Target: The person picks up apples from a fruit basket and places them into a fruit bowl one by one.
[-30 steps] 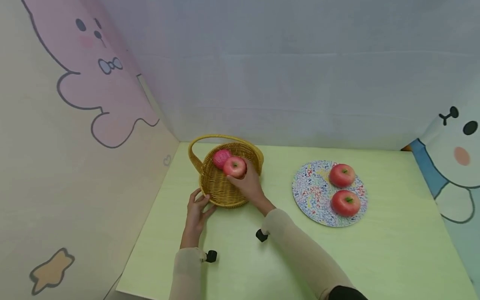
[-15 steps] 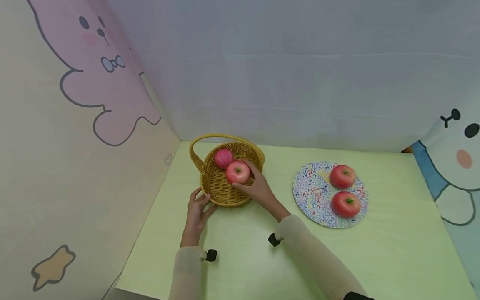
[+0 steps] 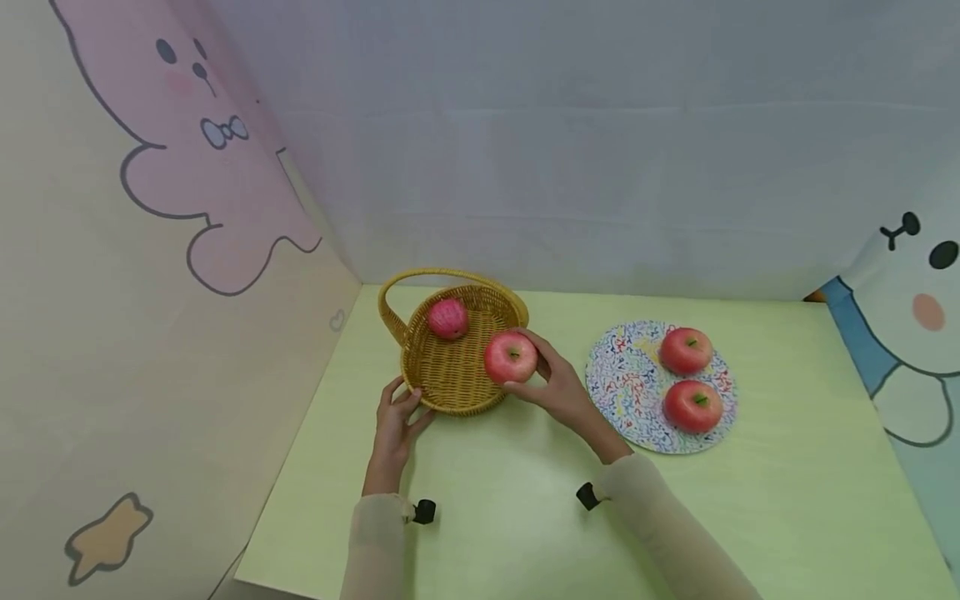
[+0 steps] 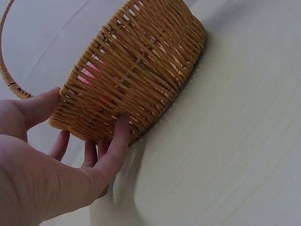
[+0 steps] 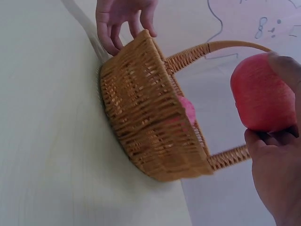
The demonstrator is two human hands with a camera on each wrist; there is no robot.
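A woven basket (image 3: 442,387) with a handle stands at the table's back left; a pink fruit (image 3: 447,318) lies inside it. My right hand (image 3: 551,382) grips a red apple (image 3: 511,357) just above the basket's right rim; in the right wrist view the apple (image 5: 261,93) sits in my curled fingers (image 5: 275,165) beside the basket (image 5: 148,122). My left hand (image 3: 396,417) holds the basket's near rim, thumb and fingers (image 4: 117,141) against the wicker wall (image 4: 136,75). Two more red apples (image 3: 684,350) (image 3: 692,406) lie on a speckled plate (image 3: 626,392) to the right.
The light green table (image 3: 525,517) is boxed in by a cartoon-printed wall (image 3: 150,292) on the left, a pale sheet (image 3: 600,150) behind and another printed panel (image 3: 915,333) on the right. The table's front edge runs along the bottom left.
My right hand has lifted the red apple out of the basket's middle and carried it right, to the basket's right rim. The left hand has stayed on the near rim.
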